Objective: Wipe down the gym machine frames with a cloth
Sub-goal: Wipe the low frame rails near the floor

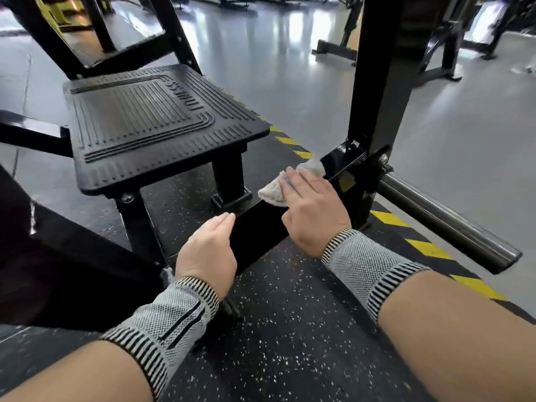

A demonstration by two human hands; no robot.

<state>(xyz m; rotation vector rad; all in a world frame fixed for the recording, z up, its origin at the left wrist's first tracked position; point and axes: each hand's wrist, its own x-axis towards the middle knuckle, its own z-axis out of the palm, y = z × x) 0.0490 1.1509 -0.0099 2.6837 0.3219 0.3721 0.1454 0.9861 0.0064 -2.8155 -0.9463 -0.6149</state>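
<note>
Fingers (301,181): R hand (314,211) lying flat, pressing 1 cloth (274,191); L hand (207,248) resting, relaxed.
Frame bar (258,236): 1, running near-left to far-right.

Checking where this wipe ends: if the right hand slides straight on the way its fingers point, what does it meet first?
Probably the black upright post where it joins the floor bar; right hand presses the cloth toward it.

Glossy grey floor (290,68) reflects window light beyond black speckled rubber matting (290,329) edged with yellow-black hazard tape (426,248).
</note>
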